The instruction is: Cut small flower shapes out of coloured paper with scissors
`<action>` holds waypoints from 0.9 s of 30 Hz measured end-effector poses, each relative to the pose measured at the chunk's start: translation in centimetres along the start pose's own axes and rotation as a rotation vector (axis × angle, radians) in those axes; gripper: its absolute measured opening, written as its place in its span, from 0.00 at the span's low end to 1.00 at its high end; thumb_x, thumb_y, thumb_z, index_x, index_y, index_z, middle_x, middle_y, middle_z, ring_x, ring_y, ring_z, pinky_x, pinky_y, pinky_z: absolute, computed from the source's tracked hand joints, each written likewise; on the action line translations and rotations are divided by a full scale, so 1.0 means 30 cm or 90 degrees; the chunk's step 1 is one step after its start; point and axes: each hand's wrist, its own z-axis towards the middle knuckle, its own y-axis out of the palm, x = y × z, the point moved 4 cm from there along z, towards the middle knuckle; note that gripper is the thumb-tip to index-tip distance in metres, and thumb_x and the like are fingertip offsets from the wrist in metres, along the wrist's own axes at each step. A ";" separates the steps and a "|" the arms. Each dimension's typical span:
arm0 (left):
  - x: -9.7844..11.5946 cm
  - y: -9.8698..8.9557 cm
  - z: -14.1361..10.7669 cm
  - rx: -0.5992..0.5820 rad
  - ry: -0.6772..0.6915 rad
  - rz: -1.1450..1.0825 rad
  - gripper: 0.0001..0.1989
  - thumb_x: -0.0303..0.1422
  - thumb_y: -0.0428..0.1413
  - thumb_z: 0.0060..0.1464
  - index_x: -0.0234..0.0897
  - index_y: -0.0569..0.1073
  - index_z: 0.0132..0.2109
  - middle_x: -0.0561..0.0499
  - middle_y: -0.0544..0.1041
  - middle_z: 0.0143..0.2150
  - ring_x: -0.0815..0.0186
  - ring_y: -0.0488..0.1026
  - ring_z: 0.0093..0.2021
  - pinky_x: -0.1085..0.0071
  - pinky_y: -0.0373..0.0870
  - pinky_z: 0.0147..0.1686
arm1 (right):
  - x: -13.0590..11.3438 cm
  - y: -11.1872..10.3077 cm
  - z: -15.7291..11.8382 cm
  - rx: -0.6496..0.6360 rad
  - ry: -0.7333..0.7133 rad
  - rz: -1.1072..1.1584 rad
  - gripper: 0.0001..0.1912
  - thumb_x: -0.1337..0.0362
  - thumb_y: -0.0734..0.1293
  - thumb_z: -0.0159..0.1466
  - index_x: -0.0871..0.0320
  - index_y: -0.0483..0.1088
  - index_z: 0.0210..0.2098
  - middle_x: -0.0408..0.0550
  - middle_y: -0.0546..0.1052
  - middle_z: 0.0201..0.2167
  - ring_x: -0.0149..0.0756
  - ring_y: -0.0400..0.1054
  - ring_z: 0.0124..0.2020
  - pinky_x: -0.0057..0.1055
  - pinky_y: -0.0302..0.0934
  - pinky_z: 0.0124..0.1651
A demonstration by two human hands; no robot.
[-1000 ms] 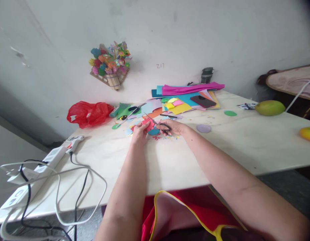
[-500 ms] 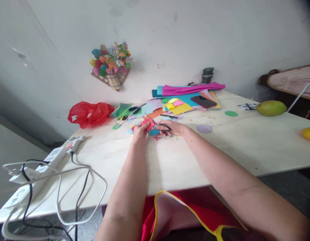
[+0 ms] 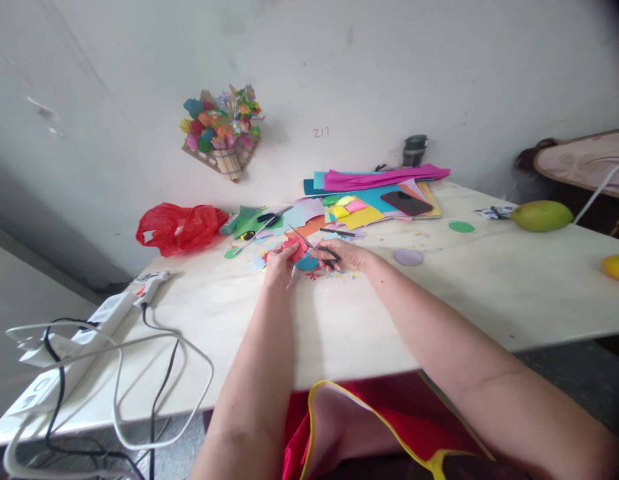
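My left hand (image 3: 281, 260) pinches a red paper cutout (image 3: 298, 249) with a wavy, petal-like edge. In my right hand (image 3: 343, 255) is a pair of scissors (image 3: 329, 253) with dark handles, its blades pointing up and left beside the red paper. Whether the blades touch the paper I cannot tell. Under the hands lie a blue paper piece (image 3: 307, 261) and small coloured scraps (image 3: 339, 276). A second pair of scissors (image 3: 272, 219) lies behind my left hand, near a dark pen (image 3: 338, 232).
A red plastic bag (image 3: 179, 227) is at the left, a power strip (image 3: 79, 353) with cables nearer. Coloured sheets (image 3: 379, 177) and a phone (image 3: 406, 203) lie at the back. Purple (image 3: 408, 257) and green paper discs (image 3: 461, 227) and a mango (image 3: 541, 216) are to the right.
Almost nothing differs. The red paper and both hands have shifted only very slightly.
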 end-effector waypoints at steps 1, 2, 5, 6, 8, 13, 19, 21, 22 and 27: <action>0.000 0.000 0.000 0.001 0.003 -0.001 0.17 0.31 0.75 0.30 0.34 0.75 0.26 0.51 0.78 0.25 0.69 0.75 0.25 0.73 0.72 0.29 | -0.001 0.001 -0.001 0.000 -0.002 -0.003 0.15 0.58 0.71 0.65 0.61 0.67 0.28 0.41 0.73 0.19 0.22 0.61 0.14 0.18 0.48 0.11; 0.000 0.001 -0.001 0.003 0.005 -0.003 0.17 0.31 0.75 0.29 0.34 0.74 0.26 0.52 0.78 0.25 0.69 0.75 0.25 0.73 0.72 0.29 | -0.003 0.001 -0.003 0.000 -0.004 -0.006 0.16 0.58 0.71 0.65 0.61 0.67 0.28 0.41 0.72 0.19 0.21 0.61 0.13 0.18 0.48 0.11; 0.000 0.000 -0.001 0.009 0.010 -0.006 0.17 0.31 0.75 0.29 0.35 0.74 0.25 0.52 0.78 0.25 0.69 0.74 0.25 0.73 0.72 0.28 | -0.008 0.003 -0.006 0.003 -0.009 -0.007 0.16 0.59 0.72 0.64 0.61 0.66 0.26 0.40 0.71 0.19 0.21 0.61 0.13 0.18 0.47 0.10; 0.001 0.001 -0.001 0.010 0.010 -0.005 0.17 0.31 0.74 0.29 0.35 0.74 0.25 0.52 0.78 0.25 0.69 0.74 0.25 0.73 0.72 0.28 | -0.009 0.004 -0.007 0.004 -0.010 -0.004 0.16 0.59 0.72 0.63 0.61 0.66 0.26 0.40 0.71 0.19 0.22 0.61 0.14 0.19 0.46 0.10; 0.001 0.002 -0.002 0.008 0.006 -0.003 0.17 0.31 0.75 0.29 0.35 0.74 0.25 0.52 0.78 0.25 0.69 0.74 0.25 0.73 0.72 0.28 | -0.010 0.006 -0.007 0.005 -0.012 0.002 0.16 0.58 0.72 0.63 0.61 0.65 0.26 0.40 0.71 0.19 0.22 0.62 0.14 0.19 0.46 0.09; 0.002 0.005 -0.004 0.005 0.002 -0.013 0.19 0.31 0.75 0.27 0.34 0.73 0.24 0.52 0.77 0.24 0.70 0.74 0.24 0.74 0.72 0.29 | -0.010 0.010 -0.006 -0.001 -0.014 0.010 0.16 0.58 0.71 0.64 0.60 0.65 0.27 0.40 0.71 0.19 0.22 0.62 0.14 0.18 0.47 0.09; 0.003 0.004 -0.002 0.000 0.006 -0.002 0.17 0.31 0.74 0.31 0.35 0.74 0.26 0.52 0.78 0.26 0.69 0.75 0.25 0.73 0.73 0.30 | -0.012 0.012 -0.008 0.000 -0.018 0.022 0.15 0.58 0.71 0.63 0.60 0.65 0.28 0.39 0.71 0.19 0.22 0.61 0.14 0.18 0.46 0.10; 0.003 0.002 -0.001 -0.001 0.004 0.001 0.17 0.31 0.74 0.31 0.35 0.74 0.27 0.52 0.78 0.26 0.68 0.76 0.26 0.72 0.72 0.30 | -0.012 0.012 -0.009 -0.001 -0.020 0.024 0.15 0.58 0.71 0.62 0.60 0.65 0.28 0.39 0.70 0.18 0.22 0.61 0.14 0.18 0.46 0.10; 0.003 0.002 -0.001 -0.002 0.004 0.002 0.17 0.31 0.74 0.31 0.35 0.74 0.27 0.52 0.78 0.26 0.68 0.76 0.26 0.72 0.72 0.30 | -0.012 0.012 -0.009 -0.003 -0.020 0.024 0.15 0.58 0.71 0.62 0.60 0.65 0.28 0.39 0.70 0.18 0.23 0.61 0.13 0.18 0.46 0.10; 0.005 0.000 -0.002 0.003 0.002 0.003 0.17 0.32 0.74 0.31 0.35 0.75 0.28 0.51 0.79 0.26 0.68 0.76 0.26 0.72 0.72 0.30 | -0.008 0.011 -0.006 -0.006 -0.022 0.033 0.15 0.58 0.71 0.63 0.60 0.65 0.29 0.39 0.70 0.18 0.22 0.61 0.13 0.18 0.45 0.10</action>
